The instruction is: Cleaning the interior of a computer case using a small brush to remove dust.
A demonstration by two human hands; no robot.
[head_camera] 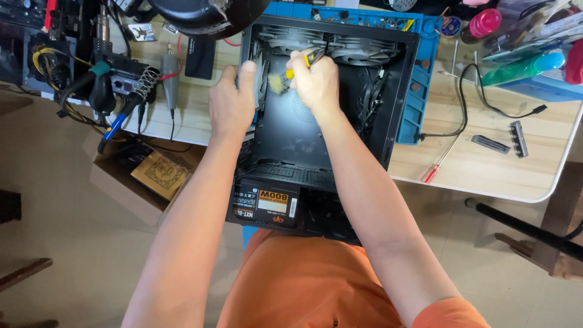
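Observation:
An open black computer case (401,91) lies on a wooden table, its inside facing up, with grey fans along the far wall and a black power supply (267,203) at the near end. My left hand (232,100) grips the case's left wall. My right hand (313,79) is closed on a small brush with a yellow handle (311,59); its pale bristles (278,84) touch the inside near the left wall.
A blue work mat (419,103) lies under the case. A soldering station with coiled stand (130,82) sits at the left. A black cable (486,103), a red screwdriver (438,164), memory sticks (516,138) and bottles (522,67) are at the right. A cardboard box (143,176) stands on the floor.

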